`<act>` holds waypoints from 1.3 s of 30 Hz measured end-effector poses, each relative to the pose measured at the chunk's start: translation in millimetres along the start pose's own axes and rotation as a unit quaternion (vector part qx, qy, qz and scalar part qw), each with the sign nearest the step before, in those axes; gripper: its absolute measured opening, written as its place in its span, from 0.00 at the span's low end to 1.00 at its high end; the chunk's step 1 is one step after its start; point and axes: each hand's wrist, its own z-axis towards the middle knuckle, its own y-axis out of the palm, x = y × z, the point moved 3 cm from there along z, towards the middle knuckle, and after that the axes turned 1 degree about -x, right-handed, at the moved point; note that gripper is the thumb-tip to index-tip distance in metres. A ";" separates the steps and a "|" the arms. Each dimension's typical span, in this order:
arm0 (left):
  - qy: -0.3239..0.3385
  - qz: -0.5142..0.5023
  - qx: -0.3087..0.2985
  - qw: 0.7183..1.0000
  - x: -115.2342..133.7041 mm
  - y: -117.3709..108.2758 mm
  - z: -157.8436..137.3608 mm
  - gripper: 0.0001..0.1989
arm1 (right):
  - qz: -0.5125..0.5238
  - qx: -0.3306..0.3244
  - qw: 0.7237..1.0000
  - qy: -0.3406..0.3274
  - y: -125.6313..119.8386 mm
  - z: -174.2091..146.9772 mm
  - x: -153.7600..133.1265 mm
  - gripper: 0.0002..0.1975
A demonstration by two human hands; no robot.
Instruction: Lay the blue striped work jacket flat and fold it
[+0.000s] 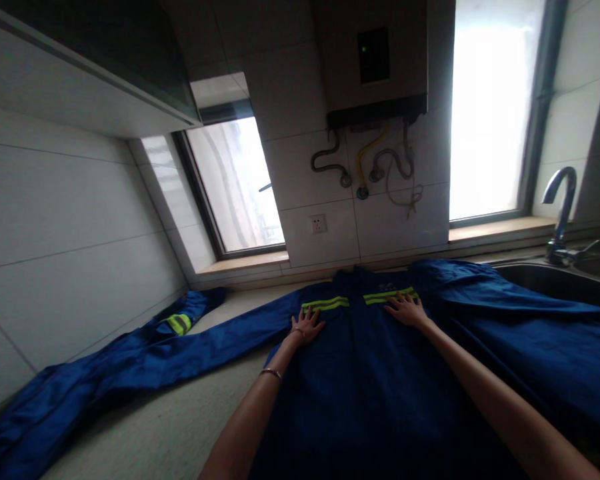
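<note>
A dark blue work jacket (360,373) with yellow-green reflective strips across its chest lies spread out on the counter, its collar toward the wall. My left hand (307,327) rests flat on the left chest, fingers spread, just below one strip. On the other side of the front, my right hand (406,309) lies with spread fingertips at the other strip. Neither hand grips the cloth. One sleeve stretches out to the left. More blue cloth (530,333) lies to the right, reaching the sink's edge.
Another blue garment piece with a reflective band (179,325) lies along the left wall. A sink (520,272) with a chrome faucet (561,213) is at the right. A water heater (375,60) with pipes hangs above, over a wall socket (317,223). The counter (180,420) shows at left.
</note>
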 end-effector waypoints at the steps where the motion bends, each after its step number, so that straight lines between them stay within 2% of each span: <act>1: -0.002 0.000 0.000 1.000 -0.6 -0.2 4.9 0.35 | -0.001 0.001 1.000 0.001 0.8 5.5 0.6 0.35; 12: 0.000 -0.013 0.009 1.000 -12.0 1.4 55.0 0.35 | 0.004 0.013 1.000 -0.006 2.6 50.5 2.9 0.34; 20: 0.003 -0.021 0.009 1.000 -12.6 0.4 60.8 0.36 | -0.001 0.012 1.000 -0.007 -0.3 56.0 1.4 0.33; 22: 0.002 -0.019 0.006 1.000 -11.0 -0.9 58.9 0.36 | -0.002 0.033 0.999 -0.011 -3.7 51.8 -1.4 0.32; 27: -0.001 -0.008 0.005 1.000 -9.7 -3.3 55.4 0.35 | -0.047 0.153 0.987 -0.032 -14.0 34.6 -13.7 0.28; 30: 0.014 0.017 0.018 1.000 -6.6 -6.5 53.4 0.33 | -0.048 0.120 0.991 -0.038 -11.4 25.1 -18.1 0.28; 35: 0.047 0.078 0.090 0.992 14.8 -12.7 45.6 0.30 | -0.006 0.024 1.000 -0.016 -2.2 7.9 -14.4 0.37; 39: 0.017 0.029 0.017 0.999 28.6 3.6 37.4 0.32 | 0.014 -0.011 0.999 -0.027 3.9 -2.4 -12.6 0.39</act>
